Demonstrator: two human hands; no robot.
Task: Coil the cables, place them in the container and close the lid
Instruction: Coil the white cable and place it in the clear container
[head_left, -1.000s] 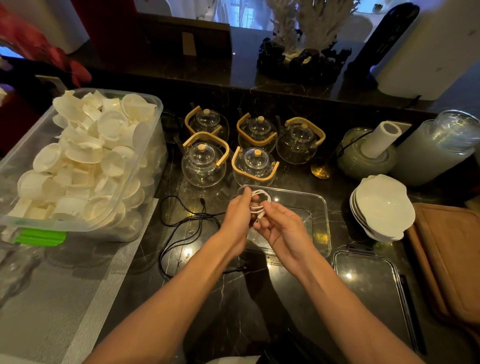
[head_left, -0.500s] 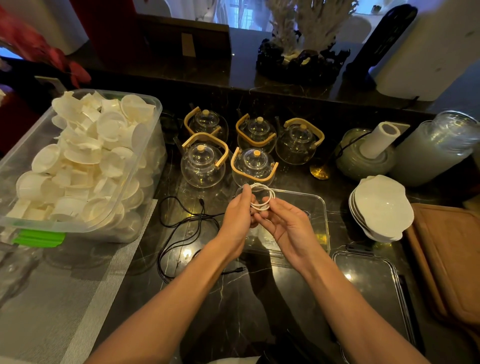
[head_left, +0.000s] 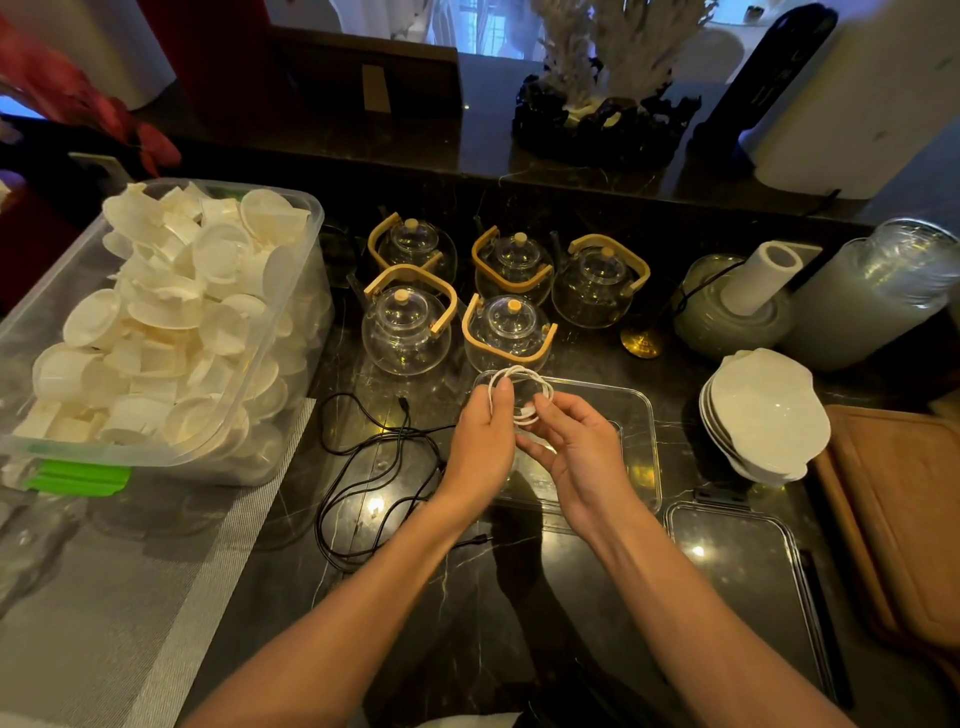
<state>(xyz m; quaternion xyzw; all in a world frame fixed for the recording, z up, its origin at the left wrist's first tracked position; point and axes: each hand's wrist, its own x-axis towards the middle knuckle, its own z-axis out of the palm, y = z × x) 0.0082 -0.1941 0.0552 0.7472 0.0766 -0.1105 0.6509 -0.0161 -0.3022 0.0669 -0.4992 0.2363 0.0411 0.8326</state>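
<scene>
Both hands hold the white cable (head_left: 519, 387) over the open container (head_left: 641, 447): the left hand (head_left: 483, 447) is closed on the loops, and the right hand (head_left: 576, 447) pinches the loose end near the plug. The risk is the springy coil opening if either grip slackens before it sits in the container. The black cable (head_left: 363, 467) lies uncoiled on the desk just left of the hands, where a forearm could snag it. The lid (head_left: 748, 571) waits to the right.
</scene>
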